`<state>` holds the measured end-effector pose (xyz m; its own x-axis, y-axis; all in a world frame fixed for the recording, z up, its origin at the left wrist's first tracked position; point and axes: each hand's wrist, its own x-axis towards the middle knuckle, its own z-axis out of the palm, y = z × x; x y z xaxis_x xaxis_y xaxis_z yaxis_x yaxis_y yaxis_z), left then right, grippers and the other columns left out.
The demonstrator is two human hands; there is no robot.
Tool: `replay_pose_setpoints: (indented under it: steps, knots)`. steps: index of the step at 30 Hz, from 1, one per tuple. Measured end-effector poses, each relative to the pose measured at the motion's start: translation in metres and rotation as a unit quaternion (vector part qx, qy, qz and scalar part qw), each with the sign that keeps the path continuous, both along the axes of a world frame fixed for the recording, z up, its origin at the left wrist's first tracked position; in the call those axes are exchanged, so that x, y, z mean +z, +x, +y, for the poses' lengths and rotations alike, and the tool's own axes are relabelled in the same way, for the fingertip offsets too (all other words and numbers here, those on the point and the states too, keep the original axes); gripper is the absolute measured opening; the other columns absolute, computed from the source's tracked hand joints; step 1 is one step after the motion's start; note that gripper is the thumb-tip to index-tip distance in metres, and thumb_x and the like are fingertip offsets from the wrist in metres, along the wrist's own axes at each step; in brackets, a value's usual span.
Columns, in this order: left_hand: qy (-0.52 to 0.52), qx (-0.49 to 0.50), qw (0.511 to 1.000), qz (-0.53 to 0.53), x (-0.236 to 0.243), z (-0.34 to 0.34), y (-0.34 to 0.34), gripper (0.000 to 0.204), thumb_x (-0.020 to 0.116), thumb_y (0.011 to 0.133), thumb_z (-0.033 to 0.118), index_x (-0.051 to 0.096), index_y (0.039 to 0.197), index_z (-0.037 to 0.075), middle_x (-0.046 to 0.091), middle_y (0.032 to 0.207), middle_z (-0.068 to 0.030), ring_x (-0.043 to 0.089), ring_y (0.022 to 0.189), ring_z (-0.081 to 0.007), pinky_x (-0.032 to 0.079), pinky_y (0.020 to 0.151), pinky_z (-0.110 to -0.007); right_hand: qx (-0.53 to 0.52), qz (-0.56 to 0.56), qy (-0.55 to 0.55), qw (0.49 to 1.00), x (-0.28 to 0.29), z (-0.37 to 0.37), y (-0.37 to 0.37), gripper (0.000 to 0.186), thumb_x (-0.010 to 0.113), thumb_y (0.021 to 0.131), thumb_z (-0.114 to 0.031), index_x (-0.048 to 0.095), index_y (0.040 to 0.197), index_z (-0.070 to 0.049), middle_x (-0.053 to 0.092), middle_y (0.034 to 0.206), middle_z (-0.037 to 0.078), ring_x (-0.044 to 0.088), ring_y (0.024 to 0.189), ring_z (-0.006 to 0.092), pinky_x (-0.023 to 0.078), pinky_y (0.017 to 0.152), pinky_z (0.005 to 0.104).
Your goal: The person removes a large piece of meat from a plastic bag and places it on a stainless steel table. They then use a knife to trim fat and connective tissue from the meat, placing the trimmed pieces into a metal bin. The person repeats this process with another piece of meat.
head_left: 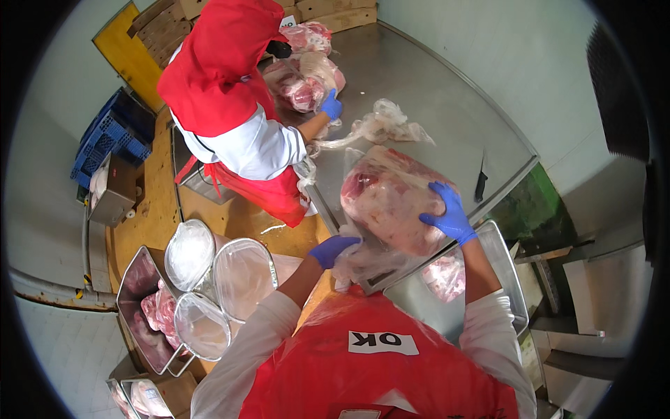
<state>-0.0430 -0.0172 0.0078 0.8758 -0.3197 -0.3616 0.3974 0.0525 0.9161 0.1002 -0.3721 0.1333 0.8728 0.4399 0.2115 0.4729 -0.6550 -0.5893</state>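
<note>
A large piece of raw meat (391,199), pink with pale fat, lies at the near end of the steel table in front of me. My right hand (449,213), in a blue glove, rests on its right side with fingers and thumb spread. Clear plastic wrap (356,262) bunches along the near left of the meat. My left hand (335,250), also gloved in blue, is closed on that wrap; its fingertips are partly hidden. Crumpled plastic film (384,126) lies just beyond the meat. A black-handled knife (481,183) is to the right.
A co-worker in red (237,119) handles wrapped meat (303,80) at the table's far left. Plastic-lined round bins (244,272) and a steel tub (132,300) with meat stand at left. Below the table edge, a steel tray (499,255) holds another meat piece (444,276).
</note>
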Motion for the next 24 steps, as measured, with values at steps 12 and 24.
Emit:
replay_pose_setpoints:
  steps: [12, 24]
  knots:
    - [-0.024, 0.171, 0.977, 0.124, -0.007, -0.016, 0.013, 0.029, 0.072, 0.088, 0.018, 0.065, 0.114, 0.006, 0.068, 0.094, -0.0029, 0.066, 0.081, -0.0150, 0.054, 0.072, -0.031, -0.148, 0.244, 0.374, 0.882, -0.122, 0.008, -0.139, 0.108, 0.084, 0.080, -0.018, 0.011, 0.158, -0.004, 0.048, 0.143, 0.015, 0.055, 0.123, 0.0237, 0.049, 0.099, 0.0360]
    - [-0.073, 0.131, 0.978, 0.144, -0.045, -0.034, 0.030, 0.017, 0.066, 0.090, 0.012, 0.067, 0.108, 0.009, 0.065, 0.088, 0.0021, 0.061, 0.074, -0.0102, 0.048, 0.063, -0.027, -0.265, 0.223, 0.035, 0.938, -0.171, -0.036, -0.125, 0.018, 0.069, 0.080, -0.020, 0.071, 0.089, -0.005, 0.071, 0.084, 0.018, 0.071, 0.084, 0.0338, 0.055, 0.079, 0.0404]
